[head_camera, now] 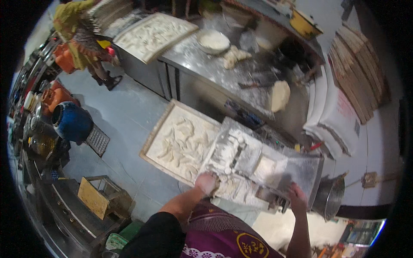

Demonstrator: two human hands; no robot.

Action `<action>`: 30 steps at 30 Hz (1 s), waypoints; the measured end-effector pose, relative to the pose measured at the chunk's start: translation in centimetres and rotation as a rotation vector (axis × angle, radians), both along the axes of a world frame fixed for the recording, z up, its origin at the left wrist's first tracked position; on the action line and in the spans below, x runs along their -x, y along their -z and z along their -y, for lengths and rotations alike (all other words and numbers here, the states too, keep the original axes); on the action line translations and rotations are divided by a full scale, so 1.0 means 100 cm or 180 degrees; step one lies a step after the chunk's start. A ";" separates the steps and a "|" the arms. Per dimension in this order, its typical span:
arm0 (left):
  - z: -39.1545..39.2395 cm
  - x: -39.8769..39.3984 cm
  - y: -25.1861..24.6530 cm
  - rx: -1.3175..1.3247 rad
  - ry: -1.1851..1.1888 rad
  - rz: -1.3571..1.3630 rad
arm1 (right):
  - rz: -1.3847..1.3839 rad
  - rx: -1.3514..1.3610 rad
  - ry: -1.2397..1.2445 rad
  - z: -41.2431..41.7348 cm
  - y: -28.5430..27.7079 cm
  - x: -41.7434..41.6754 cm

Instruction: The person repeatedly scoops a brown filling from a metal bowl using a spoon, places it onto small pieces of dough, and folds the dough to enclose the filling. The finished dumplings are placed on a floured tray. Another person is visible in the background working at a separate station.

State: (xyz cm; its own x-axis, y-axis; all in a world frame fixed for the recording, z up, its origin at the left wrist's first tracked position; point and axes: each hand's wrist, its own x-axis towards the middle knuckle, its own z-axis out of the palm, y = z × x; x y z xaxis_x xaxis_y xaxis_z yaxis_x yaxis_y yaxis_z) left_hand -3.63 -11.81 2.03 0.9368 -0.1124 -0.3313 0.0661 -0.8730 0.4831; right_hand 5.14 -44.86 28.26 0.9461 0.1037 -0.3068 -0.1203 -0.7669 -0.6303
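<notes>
My left hand (206, 183), dusted with flour, is at the near edge of a floured metal dough machine (226, 154), by pale dough pieces (230, 187); its fingers are partly hidden, so I cannot tell if it grips any. On the right, my right hand (297, 195) is at the near side of the machine's metal tray (298, 171); its grip is unclear. Left of the machine stands a floured wooden-rimmed tray (155, 137) with several curved dough pieces (176, 142). A square compartment of the machine holds flour (265, 166).
Beyond is a steel counter (193, 61) with a bowl of flour (213, 42), dough lumps (280, 96) and another tray of dough pieces (155, 35). White sacks (338, 113) lie at right. A person (77, 32) stands far left, near a blue barrel (72, 122).
</notes>
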 end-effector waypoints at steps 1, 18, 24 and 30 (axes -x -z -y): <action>0.008 0.002 0.057 -0.0063 0.0064 0.0649 | 0.0298 0.0399 -0.0202 0.009 -0.003 0.001; 0.075 0.013 -0.246 0.3193 -0.0946 -0.0724 | -0.0302 -0.1309 -0.0922 -0.047 0.002 0.052; 0.106 0.011 -0.291 0.2759 -0.1471 -0.0420 | 0.0155 -0.1593 -0.0752 -0.040 -0.027 0.051; 0.138 0.010 -0.327 0.3561 -0.1503 0.0028 | 0.0123 -0.2382 -0.0549 -0.008 -0.064 0.053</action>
State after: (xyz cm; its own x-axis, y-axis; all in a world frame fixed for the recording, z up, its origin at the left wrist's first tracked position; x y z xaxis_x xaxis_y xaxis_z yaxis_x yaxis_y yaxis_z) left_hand -4.64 -25.58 34.76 0.9646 0.0208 -0.2631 0.2580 0.1360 0.9565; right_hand -0.11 -44.02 34.70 0.9063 0.4178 -0.0639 -0.0051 -0.1404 -0.9901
